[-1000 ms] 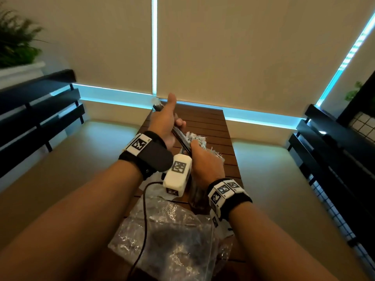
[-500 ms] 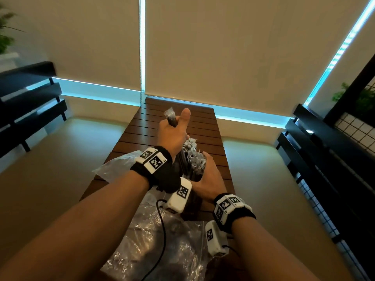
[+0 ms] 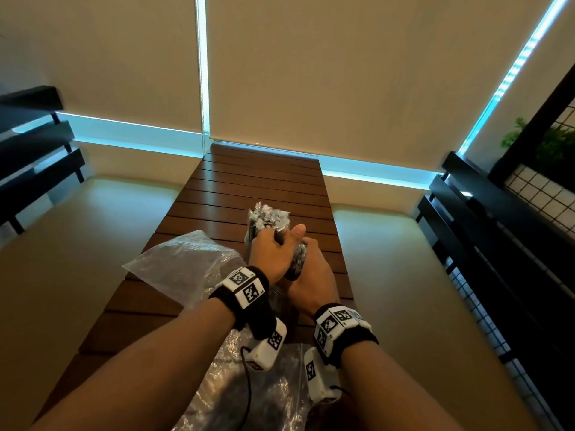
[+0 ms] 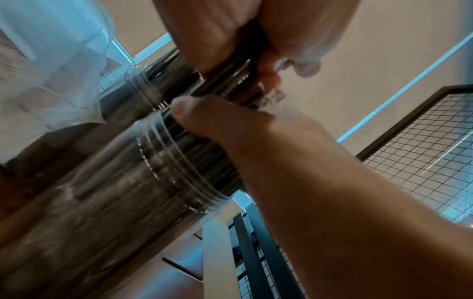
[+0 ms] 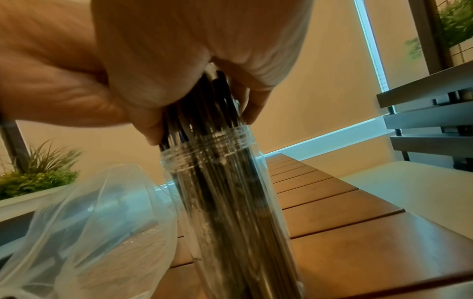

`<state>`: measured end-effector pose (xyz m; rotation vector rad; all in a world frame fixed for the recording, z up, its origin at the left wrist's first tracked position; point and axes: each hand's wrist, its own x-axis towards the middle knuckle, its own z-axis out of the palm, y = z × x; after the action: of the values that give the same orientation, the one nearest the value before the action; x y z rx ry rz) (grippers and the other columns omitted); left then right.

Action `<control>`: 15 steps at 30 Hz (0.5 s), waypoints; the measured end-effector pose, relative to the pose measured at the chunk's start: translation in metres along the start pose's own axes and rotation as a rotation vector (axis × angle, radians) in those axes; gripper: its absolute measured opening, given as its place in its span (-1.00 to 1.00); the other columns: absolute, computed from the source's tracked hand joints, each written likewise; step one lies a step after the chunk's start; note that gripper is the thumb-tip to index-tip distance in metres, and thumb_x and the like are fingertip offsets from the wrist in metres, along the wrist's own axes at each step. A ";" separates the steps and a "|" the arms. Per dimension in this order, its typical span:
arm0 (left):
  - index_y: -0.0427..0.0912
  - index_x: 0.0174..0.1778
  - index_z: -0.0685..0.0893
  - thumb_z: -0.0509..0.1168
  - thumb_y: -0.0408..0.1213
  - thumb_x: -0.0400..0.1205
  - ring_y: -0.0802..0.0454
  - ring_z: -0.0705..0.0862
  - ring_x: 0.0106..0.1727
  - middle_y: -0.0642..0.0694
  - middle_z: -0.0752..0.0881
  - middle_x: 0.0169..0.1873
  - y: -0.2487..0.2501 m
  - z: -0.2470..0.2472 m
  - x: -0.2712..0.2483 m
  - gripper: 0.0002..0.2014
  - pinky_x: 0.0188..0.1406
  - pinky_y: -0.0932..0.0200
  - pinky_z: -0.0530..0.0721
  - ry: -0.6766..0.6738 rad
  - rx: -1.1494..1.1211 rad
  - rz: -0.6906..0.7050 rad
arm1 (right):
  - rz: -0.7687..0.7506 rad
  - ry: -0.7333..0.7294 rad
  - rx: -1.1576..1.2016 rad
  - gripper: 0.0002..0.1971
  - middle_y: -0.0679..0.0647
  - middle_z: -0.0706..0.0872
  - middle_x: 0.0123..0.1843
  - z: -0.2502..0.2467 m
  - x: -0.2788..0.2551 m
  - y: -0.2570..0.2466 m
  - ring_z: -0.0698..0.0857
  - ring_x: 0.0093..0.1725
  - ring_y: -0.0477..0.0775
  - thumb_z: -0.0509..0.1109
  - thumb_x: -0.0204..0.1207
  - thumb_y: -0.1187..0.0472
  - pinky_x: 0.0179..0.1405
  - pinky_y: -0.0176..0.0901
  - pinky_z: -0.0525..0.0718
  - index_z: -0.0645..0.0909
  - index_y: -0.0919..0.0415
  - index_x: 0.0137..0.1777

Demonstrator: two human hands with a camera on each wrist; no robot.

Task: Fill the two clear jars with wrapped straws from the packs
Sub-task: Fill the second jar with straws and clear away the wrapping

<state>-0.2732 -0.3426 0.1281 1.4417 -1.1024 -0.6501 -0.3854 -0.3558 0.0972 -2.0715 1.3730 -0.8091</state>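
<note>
Two crumpled clear plastic packs lay on the slatted wooden tabletop (image 3: 217, 194): a far pack (image 3: 183, 262) left of the hands and a near pack (image 3: 249, 396) under the forearms, crossed by a black cable from the wrist camera. At the far left stood a dark slatted rail (image 3: 37, 150), and the right wrist view showed a green plant (image 5: 38, 174) in a white planter behind the translucent, wrinkled film. Beige roller blinds (image 3: 342, 73), edged with cyan light, closed off the background.

Near the middle of the tabletop the left hand (image 3: 273, 253) was wrapped tightly around a bundle of wrapped straws (image 3: 269, 217), thumb raised; their crinkled, silvery wrapper tips fanned out above the fist. The straws were thin, dark and glossy in their sleeves, and their lower lengths were already inside a clear jar (image 5: 230, 202), a tall smooth cylinder with a ribbed screw-thread neck standing on the slats. The left hand sat directly over the jar mouth and hid it from the head view.

Just to the right, the right hand (image 3: 311, 275) curled around the straws at the jar neck, thumb pressed against the bundle just above the thread, touching the left hand. In the left wrist view a second threaded clear jar (image 4: 143, 85), also holding dark straws, appeared behind the first, though blur left its exact position uncertain. A black frame with wire grid (image 3: 535, 194) and another plant (image 3: 547, 141) stood at the far right.
</note>
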 end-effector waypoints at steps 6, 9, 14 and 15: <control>-0.03 0.16 0.54 0.48 -0.09 0.52 0.16 0.64 -0.05 0.06 0.67 -0.05 0.025 -0.014 0.002 -0.64 -0.08 0.35 0.55 0.026 0.288 0.325 | -0.005 0.001 -0.035 -0.36 -0.17 0.65 0.13 -0.001 -0.003 0.006 0.73 0.04 0.02 0.55 0.25 -0.09 -0.07 0.15 0.77 0.27 -0.22 0.26; -0.02 0.51 0.37 0.47 -0.27 0.54 0.18 0.62 0.19 0.03 0.59 0.26 0.031 -0.022 0.008 -0.36 0.16 0.33 0.60 -0.044 0.357 0.507 | -0.012 0.012 -0.036 -0.31 -0.12 0.65 0.20 -0.001 -0.005 0.004 0.72 0.12 0.04 0.57 0.27 -0.09 0.00 0.14 0.76 0.25 -0.20 0.32; -0.10 0.59 0.39 0.02 -0.07 0.78 -0.01 0.24 0.65 -0.05 0.35 0.62 0.004 -0.021 -0.004 -0.55 0.58 -0.16 0.32 -0.350 0.777 0.520 | -0.047 -0.001 -0.022 -0.29 -0.16 0.64 0.22 -0.003 -0.005 0.006 0.72 0.13 0.02 0.54 0.28 -0.07 0.06 0.18 0.74 0.24 -0.20 0.37; -0.08 0.66 0.26 -0.11 0.06 0.78 0.05 0.08 0.70 -0.03 0.22 0.67 -0.005 -0.022 -0.009 -0.46 0.64 -0.17 0.18 -0.431 0.840 0.435 | -0.049 -0.008 -0.023 -0.27 -0.17 0.65 0.21 -0.004 -0.005 0.009 0.72 0.12 0.02 0.53 0.27 -0.02 0.07 0.19 0.73 0.23 -0.22 0.39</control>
<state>-0.2565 -0.3253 0.1258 1.6896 -2.1253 -0.1666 -0.3956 -0.3543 0.0927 -2.1316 1.3375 -0.8079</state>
